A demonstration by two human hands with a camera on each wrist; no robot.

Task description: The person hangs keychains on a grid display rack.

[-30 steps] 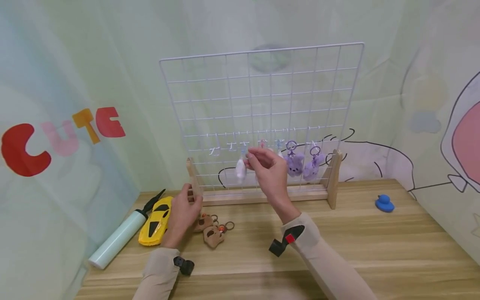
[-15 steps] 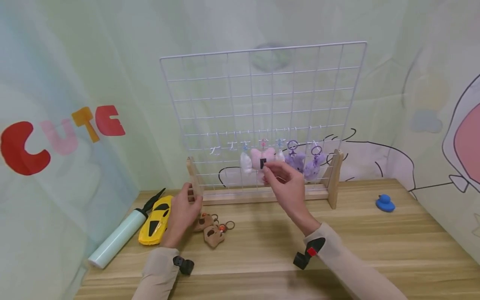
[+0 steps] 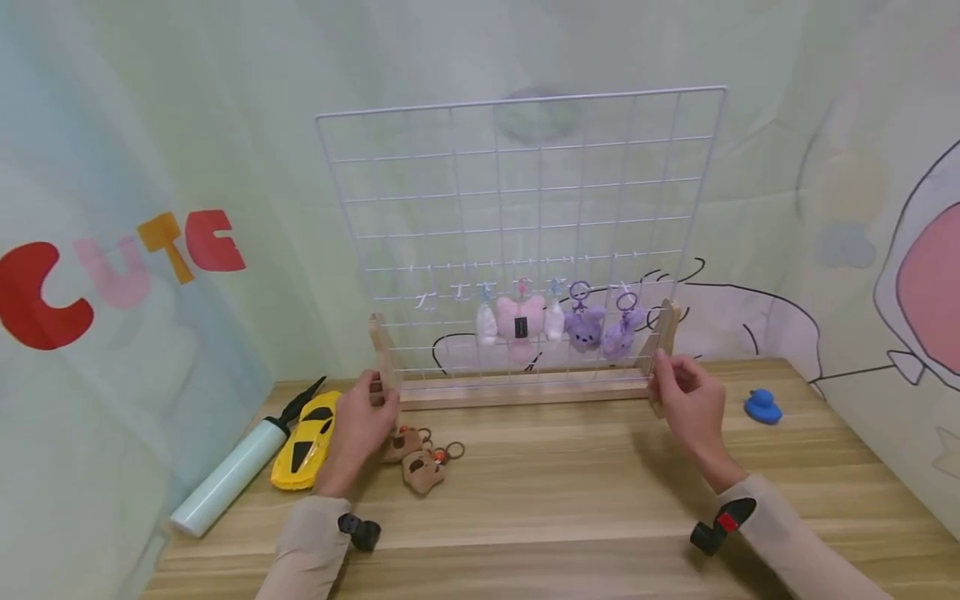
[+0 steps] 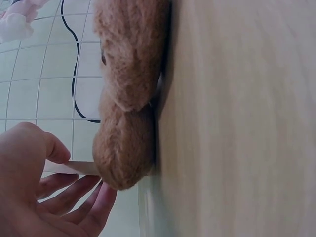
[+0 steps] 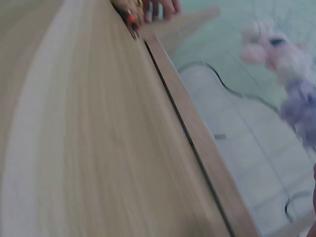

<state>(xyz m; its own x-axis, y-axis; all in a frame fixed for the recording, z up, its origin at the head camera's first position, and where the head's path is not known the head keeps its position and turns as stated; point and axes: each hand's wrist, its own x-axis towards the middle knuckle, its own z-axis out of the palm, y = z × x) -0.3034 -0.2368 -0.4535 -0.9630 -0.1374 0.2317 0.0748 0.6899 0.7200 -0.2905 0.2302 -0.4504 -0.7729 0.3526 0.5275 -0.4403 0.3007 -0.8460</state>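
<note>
A white wire-grid display rack (image 3: 525, 179) stands on a wooden base. My left hand (image 3: 365, 421) pinches its left wooden upright between thumb and fingers, as the left wrist view also shows. At the right upright (image 3: 665, 329), my right hand (image 3: 690, 400) holds the lower part with thumb and curled fingers. Hanging from hooks on the grid are a pink plush keychain (image 3: 520, 319), a white one (image 3: 487, 323) on its left, another white one (image 3: 554, 322) on its right, and two purple plush keychains (image 3: 584, 327). The right wrist view is blurred.
Brown plush keychains (image 3: 423, 472) lie on the table beside my left hand. A yellow toy car (image 3: 306, 442) and a pale blue hand pump (image 3: 232, 475) lie farther left. A blue rubber duck (image 3: 762, 406) sits at right. Two white hooks (image 3: 426, 301) on the grid's left bear nothing.
My right hand has left the white and pink keychains and moved right and down to the rack's right upright. The pink keychain shows fully now. My left hand stays at the left upright.
</note>
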